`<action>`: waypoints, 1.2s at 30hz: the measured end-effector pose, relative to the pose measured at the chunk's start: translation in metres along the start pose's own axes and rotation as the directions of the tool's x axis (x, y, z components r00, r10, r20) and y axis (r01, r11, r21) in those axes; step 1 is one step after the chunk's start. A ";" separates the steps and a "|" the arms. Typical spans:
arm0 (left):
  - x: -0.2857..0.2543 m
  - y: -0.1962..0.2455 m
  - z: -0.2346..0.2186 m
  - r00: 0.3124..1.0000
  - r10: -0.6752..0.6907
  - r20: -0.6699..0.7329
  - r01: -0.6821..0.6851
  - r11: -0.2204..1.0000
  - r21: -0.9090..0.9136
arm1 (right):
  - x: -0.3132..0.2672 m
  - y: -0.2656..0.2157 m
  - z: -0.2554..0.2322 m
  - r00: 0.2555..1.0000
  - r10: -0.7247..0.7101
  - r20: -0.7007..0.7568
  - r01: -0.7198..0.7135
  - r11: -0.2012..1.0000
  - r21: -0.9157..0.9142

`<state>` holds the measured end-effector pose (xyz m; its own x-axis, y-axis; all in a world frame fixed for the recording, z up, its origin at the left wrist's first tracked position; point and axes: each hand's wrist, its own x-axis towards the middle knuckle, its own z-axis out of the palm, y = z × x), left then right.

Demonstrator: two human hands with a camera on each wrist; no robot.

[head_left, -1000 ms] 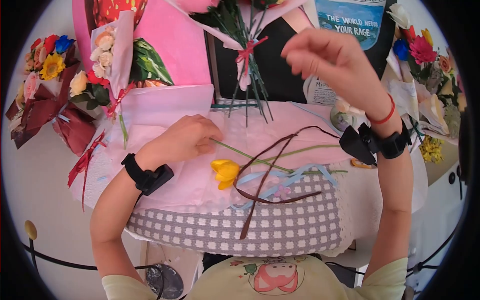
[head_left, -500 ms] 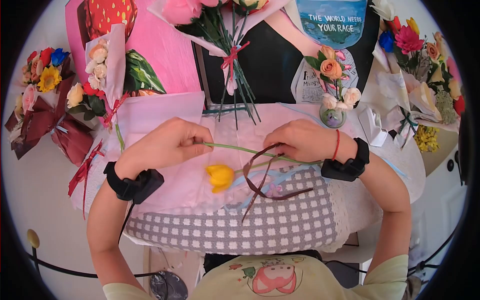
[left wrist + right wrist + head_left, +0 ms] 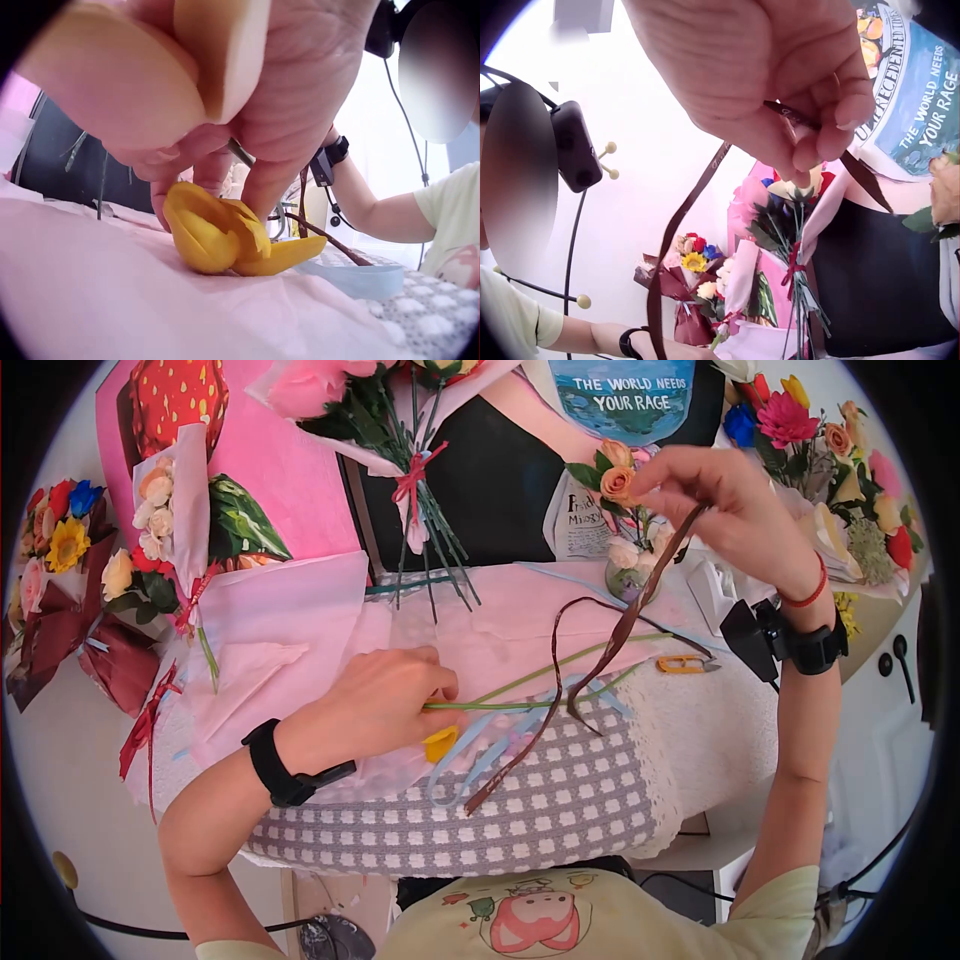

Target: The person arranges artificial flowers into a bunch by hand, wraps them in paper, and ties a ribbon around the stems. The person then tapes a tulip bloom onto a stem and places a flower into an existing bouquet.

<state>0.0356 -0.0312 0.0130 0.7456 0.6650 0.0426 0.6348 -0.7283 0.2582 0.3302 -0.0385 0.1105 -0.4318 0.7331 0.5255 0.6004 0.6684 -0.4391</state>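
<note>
The right hand (image 3: 735, 510) is raised above the table and pinches a dark brown ribbon (image 3: 628, 615), whose ends hang down over the checked cloth. In the right wrist view the ribbon (image 3: 676, 221) runs through the curled fingers of that hand (image 3: 780, 90). Low over the table, the left hand (image 3: 385, 695) grips a green stem (image 3: 500, 706) near a yellow flower (image 3: 440, 744). The left wrist view has the yellow flower (image 3: 217, 236) lying on pink paper (image 3: 150, 292), right beneath the left hand (image 3: 225, 90). A second green stem (image 3: 570, 660) lies alongside.
Light blue ribbon (image 3: 480, 755) lies on the checked cloth (image 3: 560, 800). Orange scissors (image 3: 685, 663) and a white dispenser-like object (image 3: 712, 595) are at the right, near a small vase (image 3: 630, 580). A wrapped bouquet (image 3: 410, 480) stands at the back; more bouquets flank both sides.
The right hand has come down to the table, then risen with the brown ribbon. The left hand has moved lower, its stem now lying nearer the yellow flower. The head view has shifted.
</note>
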 end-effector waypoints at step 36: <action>-0.150 -0.036 -0.140 0.752 -0.384 -0.536 0.600 0.735 0.316 | -0.036 0.081 0.082 0.918 0.098 0.384 0.103 0.876 -0.471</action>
<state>-0.1280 -0.0815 0.1326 0.2085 0.8684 0.4499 0.9780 -0.1883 -0.0897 0.3388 -0.0007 -0.0042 -0.5960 0.7869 0.1599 0.7983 0.6021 0.0129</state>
